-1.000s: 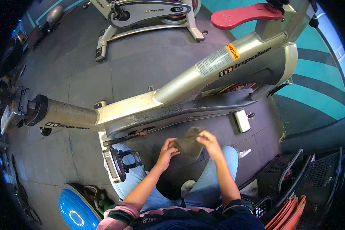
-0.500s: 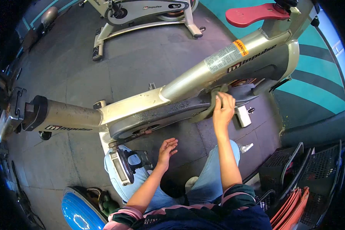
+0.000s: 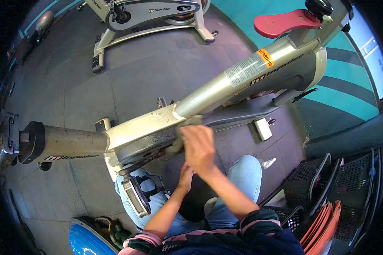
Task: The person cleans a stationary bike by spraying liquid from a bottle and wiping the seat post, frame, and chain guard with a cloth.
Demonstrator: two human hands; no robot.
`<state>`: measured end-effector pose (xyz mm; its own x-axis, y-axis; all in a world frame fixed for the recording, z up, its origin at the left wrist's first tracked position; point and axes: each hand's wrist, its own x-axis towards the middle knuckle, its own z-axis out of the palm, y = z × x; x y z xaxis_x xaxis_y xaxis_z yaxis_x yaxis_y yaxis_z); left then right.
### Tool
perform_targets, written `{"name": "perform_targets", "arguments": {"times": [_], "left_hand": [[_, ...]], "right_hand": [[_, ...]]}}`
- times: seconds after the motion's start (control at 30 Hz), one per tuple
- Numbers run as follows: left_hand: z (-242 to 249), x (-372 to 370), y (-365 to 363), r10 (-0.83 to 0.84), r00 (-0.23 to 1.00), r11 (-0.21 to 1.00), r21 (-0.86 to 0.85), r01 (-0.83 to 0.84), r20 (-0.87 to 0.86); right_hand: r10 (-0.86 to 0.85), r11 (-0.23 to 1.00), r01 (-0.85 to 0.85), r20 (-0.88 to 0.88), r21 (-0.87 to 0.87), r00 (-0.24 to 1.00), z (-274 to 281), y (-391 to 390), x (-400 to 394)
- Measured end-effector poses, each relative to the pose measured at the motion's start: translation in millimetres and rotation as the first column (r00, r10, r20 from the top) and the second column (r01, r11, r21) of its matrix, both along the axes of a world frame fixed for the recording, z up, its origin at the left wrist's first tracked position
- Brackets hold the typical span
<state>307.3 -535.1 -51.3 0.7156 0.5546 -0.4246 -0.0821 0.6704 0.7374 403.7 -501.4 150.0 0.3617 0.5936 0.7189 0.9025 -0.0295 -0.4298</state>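
An exercise bike with a pale metal frame (image 3: pixel 144 125) and a dark chain cover (image 3: pixel 238 115) stretches across the view. My right hand (image 3: pixel 198 146) holds a grey-green cloth (image 3: pixel 174 146) against the middle of the cover, just below the frame tube. Close under it is my left hand (image 3: pixel 186 176), partly hidden behind the right wrist, its fingers too covered to read. The crank and pedal (image 3: pixel 137 195) lie left of my hands, above my left knee.
Another bike (image 3: pixel 151 32) stands at the top. A red lever (image 3: pixel 285 23) sticks out at upper right. Black baskets (image 3: pixel 304 180) and orange items (image 3: pixel 323 229) are at lower right, a blue dome (image 3: pixel 87 240) at lower left.
My right hand has moved left along the cover with the cloth, from near the right part to the middle. My left hand, open before, is now partly covered by it. The view has shifted slightly.
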Motion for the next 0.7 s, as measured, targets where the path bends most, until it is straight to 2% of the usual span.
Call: {"name": "perform_targets", "arguments": {"times": [0.03,0.07,0.1,0.17,0.23,0.3,0.37,0.43,0.47,0.53,0.6,0.63,0.7], "left_hand": [[-15,-1,-5,0.06,0.997,0.998,0.034,-0.062,0.041],[5,-10,4,-0.111,0.975,0.978,0.198,0.072,0.195],[8,-8,9,-0.111,0.975,0.978,0.198,0.072,0.193],[12,-6,13,-0.12,0.992,0.993,0.005,0.12,-0.05],[1,-9,9,-0.074,0.99,0.997,-0.036,0.07,-0.117],[-23,-10,8,0.017,0.97,0.995,-0.092,-0.04,-0.241],[-33,-13,9,0.006,0.97,0.996,-0.081,-0.027,-0.242],[-6,-14,15,0.058,0.977,0.993,-0.087,-0.077,-0.206],[9,-14,18,0.088,0.978,0.99,-0.09,-0.107,-0.187],[9,-15,19,0.107,0.984,0.99,-0.074,-0.119,-0.145],[11,-14,18,0.085,0.982,0.993,-0.062,-0.096,-0.168],[12,-14,18,0.054,0.979,0.997,-0.049,-0.065,-0.195],[11,-14,20,0.021,0.976,0.997,-0.072,-0.038,-0.216]], "right_hand": [[0.033,0.999,-0.033,-0.012,0.01,0.999,2,7,-17],[0.062,0.998,-0.062,-0.031,0.006,0.998,5,13,-30],[0.091,0.996,-0.091,-0.049,0.005,0.995,6,19,-42],[0.296,0.955,-0.296,0.006,0.034,0.955,3,33,-64],[0.44,0.898,-0.44,0.012,-0.021,0.898,6,48,-93],[0.474,0.878,-0.475,-0.024,-0.055,0.88,8,52,-88],[0.5,0.866,-0.499,0.068,-0.032,0.863,4,45,-77],[0.399,0.916,-0.401,0.181,-0.028,0.899,9,31,-44],[0.354,0.935,-0.349,0.137,-0.06,0.925,11,20,-19],[0.144,0.989,-0.137,0.21,-0.049,0.967,-4,-4,34],[-0.071,0.985,0.106,0.238,-0.138,0.969,-13,-37,85],[-0.125,0.981,0.149,0.191,-0.121,0.974,-8,-49,109],[-0.273,0.948,0.301,0.228,-0.1,0.935,-22,-73,163]]}}
